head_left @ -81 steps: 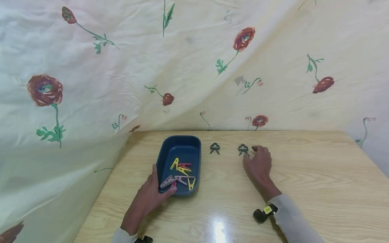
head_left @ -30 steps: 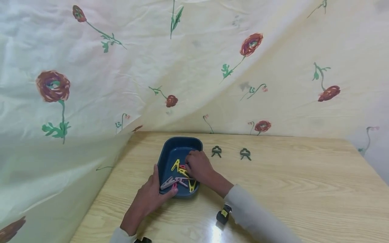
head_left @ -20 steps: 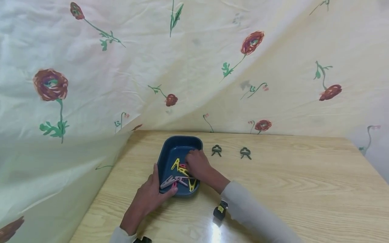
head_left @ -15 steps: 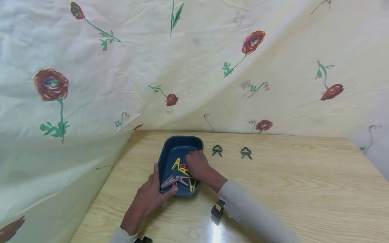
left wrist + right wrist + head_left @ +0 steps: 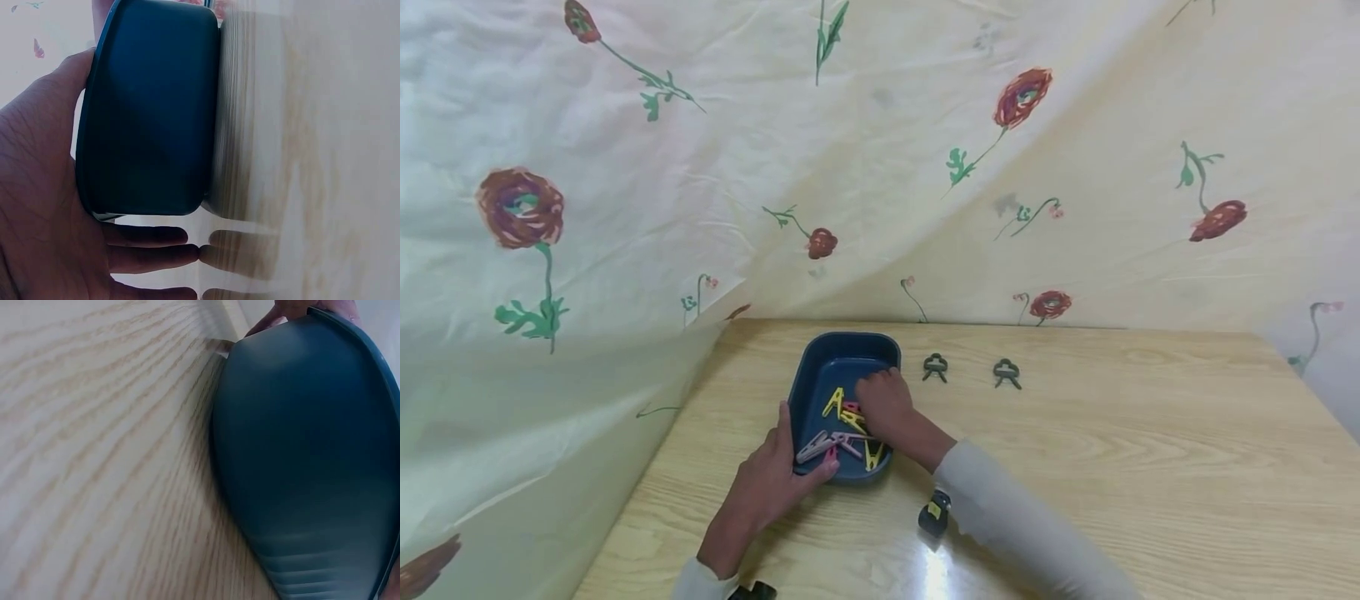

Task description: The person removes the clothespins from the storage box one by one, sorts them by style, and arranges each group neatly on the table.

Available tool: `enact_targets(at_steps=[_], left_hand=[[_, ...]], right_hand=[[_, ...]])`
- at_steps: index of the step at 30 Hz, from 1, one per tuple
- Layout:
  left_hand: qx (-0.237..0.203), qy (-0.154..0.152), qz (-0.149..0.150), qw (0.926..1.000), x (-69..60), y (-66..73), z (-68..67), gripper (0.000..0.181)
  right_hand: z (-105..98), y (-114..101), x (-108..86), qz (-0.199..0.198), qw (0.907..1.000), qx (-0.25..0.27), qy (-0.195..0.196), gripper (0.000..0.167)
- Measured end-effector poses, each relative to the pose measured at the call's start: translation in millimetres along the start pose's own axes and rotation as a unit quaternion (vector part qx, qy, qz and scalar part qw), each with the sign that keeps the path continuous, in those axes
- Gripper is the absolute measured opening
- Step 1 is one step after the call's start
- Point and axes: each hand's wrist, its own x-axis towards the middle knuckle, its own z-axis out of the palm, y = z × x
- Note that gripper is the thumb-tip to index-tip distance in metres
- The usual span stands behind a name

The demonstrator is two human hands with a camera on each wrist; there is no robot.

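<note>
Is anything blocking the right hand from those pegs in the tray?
Nothing visible is. The right hand is inside the tray, beside the pegs; the left hand rests at the near left corner, out of its way. The right fingertips are hidden.

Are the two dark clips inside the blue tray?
No, the two dark clips lie on the table beside the blue tray.

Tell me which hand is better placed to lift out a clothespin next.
The right hand, I'd judge: it reaches inside the dark blue rounded plastic tray, beside a yellow V-shaped plastic clothespin. The left hand rests against the tray's near left corner, seemingly steadying it.
</note>
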Motion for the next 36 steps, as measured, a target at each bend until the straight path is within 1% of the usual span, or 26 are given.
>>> enact_targets(at_steps=[5, 10, 15, 18, 24, 26, 30, 33, 36], left_hand=[[-0.001, -0.002, 0.0, 1.0, 0.1, -0.8, -0.4, 0.119], [0.0, 0.0, 0.003, 1.0, 0.5, -1.1, -0.6, 0.119], [-0.001, -0.002, 0.001, 1.0, 0.7, -1.1, -0.3, 0.12], [-0.002, -0.001, 0.001, 1.0, 0.6, -1.2, -0.2, 0.12], [0.003, 0.0, 0.002, 1.0, 1.5, -1.8, -0.3, 0.119], [0.003, -0.001, 0.001, 1.0, 2.1, -1.9, -0.4, 0.12], [0.001, -0.002, 0.001, 1.0, 2.6, -2.5, -0.3, 0.119], [-0.001, -0.001, 0.003, 1.0, 2.6, -3.5, 0.3, 0.119], [0.0, -0.001, 0.003, 1.0, 2.4, -4.2, 0.6, 0.119]], right_hand=[[-0.1, 0.3, -0.1, 0.002, 0.9999, 0.01, 0.012, 0.01], [0.7, 1.6, -1.7, 0.006, 0.9986, 0.03, 0.042, 0.008], [2.1, 2.2, -4.8, 0.011, 0.9961, 0.05, 0.072, 0.017], [2.0, 2.4, -6.0, 0.016, 0.9929, 0.07, 0.095, 0.022], [1.1, 2.1, -7.1, 0.033, 0.9807, 0.13, 0.142, 0.028], [0.9, 2.3, -7.7, 0.04, 0.9753, 0.145, 0.162, 0.032], [-2.3, 3.5, -10.7, 0.056, 0.9613, 0.172, 0.208, 0.035], [-7.7, 4.9, -14.2, 0.072, 0.9514, 0.193, 0.228, 0.027], [-14.4, 7.9, -18.1, 0.098, 0.9447, 0.21, 0.232, 0.016]])
